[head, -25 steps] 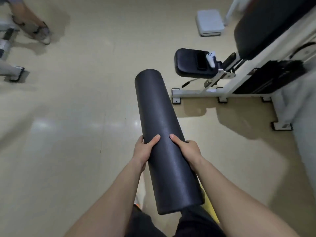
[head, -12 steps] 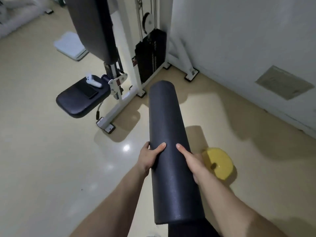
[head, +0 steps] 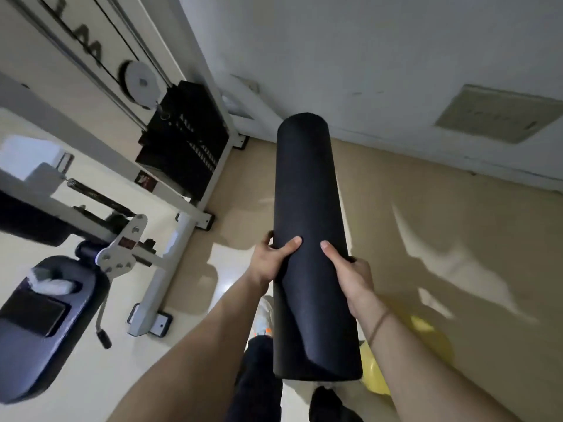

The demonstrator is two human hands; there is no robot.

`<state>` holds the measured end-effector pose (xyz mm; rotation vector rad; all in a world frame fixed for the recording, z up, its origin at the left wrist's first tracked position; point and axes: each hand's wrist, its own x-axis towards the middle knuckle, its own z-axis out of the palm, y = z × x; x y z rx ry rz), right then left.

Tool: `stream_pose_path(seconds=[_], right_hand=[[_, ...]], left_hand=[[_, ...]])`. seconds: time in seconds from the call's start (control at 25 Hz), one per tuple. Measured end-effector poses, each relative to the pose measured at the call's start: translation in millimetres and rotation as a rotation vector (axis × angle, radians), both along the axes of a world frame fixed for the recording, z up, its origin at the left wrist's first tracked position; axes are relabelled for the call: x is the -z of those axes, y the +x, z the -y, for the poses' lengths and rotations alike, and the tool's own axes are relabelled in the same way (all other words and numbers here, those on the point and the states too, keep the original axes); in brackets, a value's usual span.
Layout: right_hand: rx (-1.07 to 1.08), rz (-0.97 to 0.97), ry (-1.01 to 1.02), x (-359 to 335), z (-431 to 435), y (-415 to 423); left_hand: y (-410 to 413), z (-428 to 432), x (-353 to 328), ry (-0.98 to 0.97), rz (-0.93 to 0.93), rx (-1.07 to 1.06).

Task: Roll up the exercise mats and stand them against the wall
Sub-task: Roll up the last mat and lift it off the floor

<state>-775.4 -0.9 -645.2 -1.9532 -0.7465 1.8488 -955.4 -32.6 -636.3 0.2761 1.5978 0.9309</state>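
Mat: the rolled mat (head: 307,239) is a dark, tight cylinder held in the air, its far end aimed at the foot of the wall (head: 396,56) and its near end back over the person's legs. It does not touch the wall, and it is clear of the floor (head: 441,239) that runs out from the wall.

Left hand: the left hand (head: 269,263) grips the roll about midway along, on the side away from the wall's vent panel. Its thumb lies across the top and the other fingers (head: 269,237) curl round the side.

Right hand: the right hand (head: 353,278) holds the opposite side at about the same height. Its thumb lies flat on top, while the rest of the fingers are wrapped under and mostly hidden.

Loose edge: the outer lap of the mat shows as a slanting line under the left thumb, running towards the end farther from the wall.

Handling: it looks like light foam, soft enough to dent under a thumb, with a matt skin that should not slip. The roll probably wants to spring open, so one hand is best kept over that loose edge.

Standing it: the end nearer the wall likely goes down first, with the loose edge turned to the wall.

Nearby: a weight machine (head: 182,147) stands against the wall to the left, and a yellow disc (head: 432,339) lies well out from it.
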Motion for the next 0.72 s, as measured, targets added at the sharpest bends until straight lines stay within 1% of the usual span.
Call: stream_pose_path(seconds=[0.04, 0.16, 0.28, 0.44, 0.56, 0.64, 0.72], right_hand=[[0.027, -0.005, 0.007, 23, -23, -11], [0.118, 0.001, 0.019, 114, -98, -48], [0.199, 0.039, 0.037, 209, -154, -84], [0.267, 0.026, 0.138, 333, -191, -117], [0.270, -0.004, 0.165, 422, -222, -138], [0.257, 0.010, 0.199, 475, -241, -152], [0.229, 0.011, 0.275, 513, -251, -166]], left_hand=[[-10, -28, 23, 0.011, -0.004, 0.017], [-46, -117, 120, 0.042, -0.006, 0.100], [-81, -183, 223, 0.047, 0.004, 0.158], [-113, -233, 348, 0.057, 0.045, 0.193], [-134, -268, 437, 0.085, 0.025, 0.198], [-146, -286, 486, 0.085, -0.008, 0.207], [-158, -297, 518, 0.078, -0.032, 0.200]])
